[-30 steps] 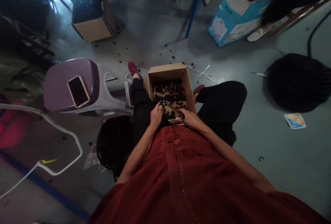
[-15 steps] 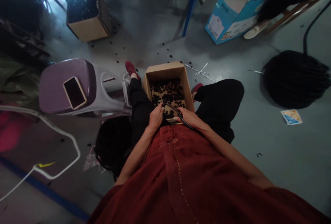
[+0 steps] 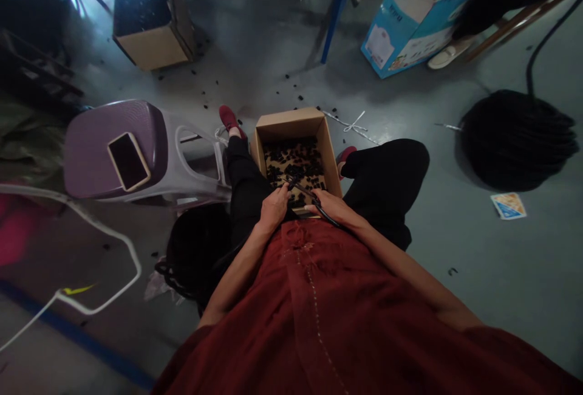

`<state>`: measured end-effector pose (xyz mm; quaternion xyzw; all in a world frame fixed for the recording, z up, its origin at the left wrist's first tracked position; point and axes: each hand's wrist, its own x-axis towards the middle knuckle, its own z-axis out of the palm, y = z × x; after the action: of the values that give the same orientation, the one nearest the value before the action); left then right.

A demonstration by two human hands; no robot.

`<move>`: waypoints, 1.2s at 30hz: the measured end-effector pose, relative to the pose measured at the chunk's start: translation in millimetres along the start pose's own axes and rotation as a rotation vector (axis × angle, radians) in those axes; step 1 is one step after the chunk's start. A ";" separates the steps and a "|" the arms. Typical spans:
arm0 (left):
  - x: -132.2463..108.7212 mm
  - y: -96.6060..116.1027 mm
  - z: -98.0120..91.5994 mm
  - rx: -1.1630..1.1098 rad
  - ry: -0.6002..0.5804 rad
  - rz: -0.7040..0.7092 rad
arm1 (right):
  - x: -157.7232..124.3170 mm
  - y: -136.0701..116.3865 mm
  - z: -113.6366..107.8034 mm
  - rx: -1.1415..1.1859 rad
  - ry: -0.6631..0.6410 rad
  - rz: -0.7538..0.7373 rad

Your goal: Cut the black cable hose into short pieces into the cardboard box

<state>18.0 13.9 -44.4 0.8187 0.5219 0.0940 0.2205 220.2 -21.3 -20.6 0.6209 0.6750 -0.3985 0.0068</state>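
Note:
A cardboard box (image 3: 298,117) with many small black pieces scattered on its bottom stands on the floor between my legs. Over its near left part, my left hand (image 3: 274,205) is closed on a thin black part. My right hand (image 3: 328,205) is wrapped round a dark long-handled tool (image 3: 303,189), whose tip reaches to the black part at my left fingertips. The two hands are a short way apart above the box's near edge. The exact shape of the held part is too small to tell.
A phone (image 3: 129,161) lies on a purple stool (image 3: 86,146) at the left. Beyond stand a carton of black pieces (image 3: 155,48) and a blue-white box (image 3: 401,36) near another person's foot (image 3: 449,54). A black coil (image 3: 517,140) lies at the right.
The view has shifted slightly, so the stool and carton appear a little further left. Both hands keep nearly the same pose, with the tool tip still at the left fingertips.

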 end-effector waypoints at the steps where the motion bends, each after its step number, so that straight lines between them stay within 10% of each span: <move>1: -0.2 -0.4 0.5 -0.007 0.001 0.000 | 1.6 1.7 1.8 -0.007 0.005 0.002; 13: 4.6 -10.7 16.7 -0.489 0.004 -0.165 | 16.2 14.0 15.9 -0.043 0.043 -0.046; 21: 14.1 -18.9 -3.6 -1.270 -0.421 -0.397 | 15.1 13.8 16.4 -0.019 0.073 -0.058; 36: 24.5 -33.2 8.3 -1.464 -0.557 -0.470 | 27.0 24.2 23.8 0.006 0.009 -0.035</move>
<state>5.0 45.6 -68.9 0.3298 0.4126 0.1553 0.8348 222.8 -14.0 -63.2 0.6108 0.6847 -0.3976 -0.0050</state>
